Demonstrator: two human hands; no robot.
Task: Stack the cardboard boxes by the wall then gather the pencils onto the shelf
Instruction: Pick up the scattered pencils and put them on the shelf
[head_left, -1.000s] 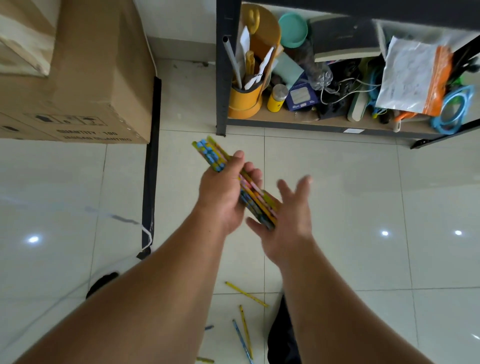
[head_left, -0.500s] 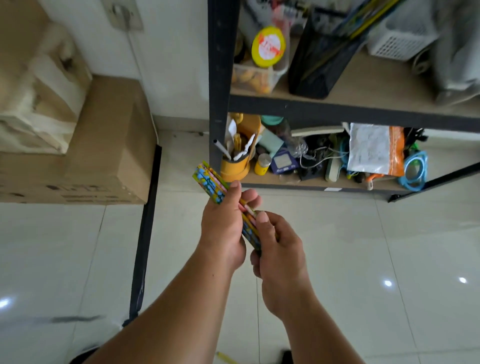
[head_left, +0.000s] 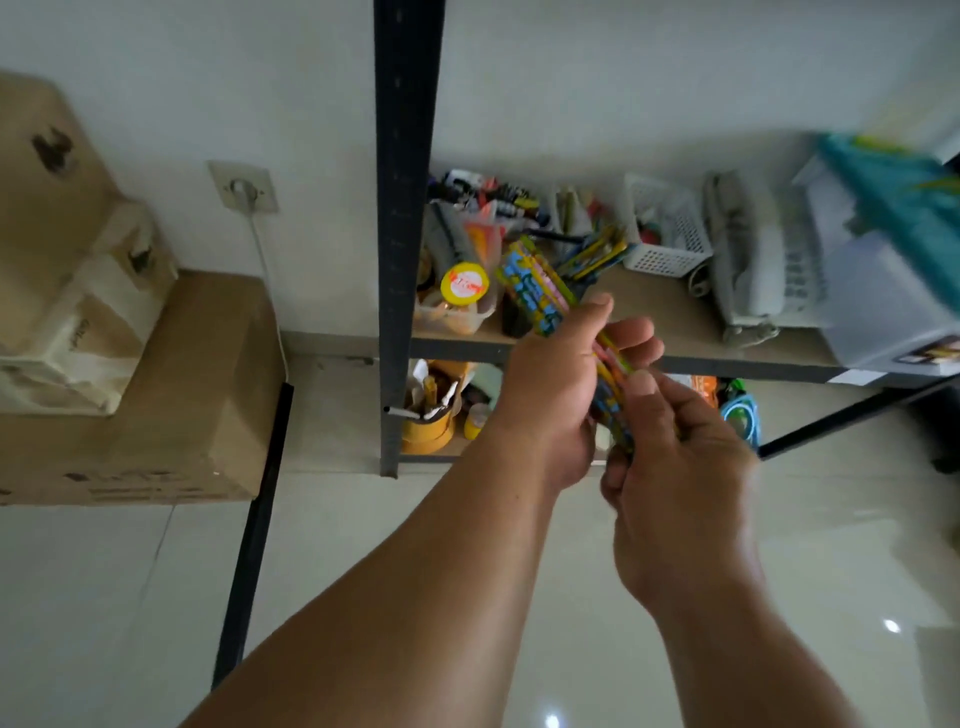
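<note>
Pencils (head_left: 530, 288), a bright blue-yellow bundle mid-frame, are gripped by the curled left hand (head_left: 550, 395) (right hand (head_left: 680, 467) pinching their lower ends) before the cluttered shelf (head_left: 670, 318), cardboard boxes (head_left: 197, 374) stacked at left.

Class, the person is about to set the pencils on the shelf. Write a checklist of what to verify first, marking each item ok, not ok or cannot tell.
1. Left hand grips the pencil bundle: ok.
2. Right hand holds the bundle's lower end: ok.
3. Bare board on the shelf in front of the white basket: ok.
4. Cardboard boxes stacked by the wall: ok.
5. No pencils lying on the floor: cannot tell, the arms hide part of it.
</note>
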